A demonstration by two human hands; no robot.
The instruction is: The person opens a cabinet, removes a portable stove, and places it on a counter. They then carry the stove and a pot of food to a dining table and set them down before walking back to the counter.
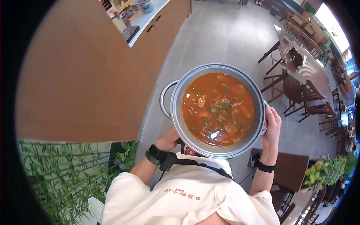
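A round two-handled metal pot (175,129) of reddish-orange soup (210,120) is in front of my chest. Chunks and bits of green herb show in the soup. My right hand (273,122) is closed around the right side handle, its thumb near the rim. My left hand (168,140) reaches to the lower left edge of the pot, and its fingers are hidden beneath. The left loop handle (164,99) has no hand on it. Something black and red (190,151) shows under the near rim, too covered to name.
A wooden counter (86,75) stands on the left, with jars and a tray farther along. Grey tiled floor (221,33) stretches ahead. Wooden tables (315,75) and chairs (311,92) line the right. Bamboo-like plants (67,168) are at lower left, and a leafy planter (326,172) at lower right.
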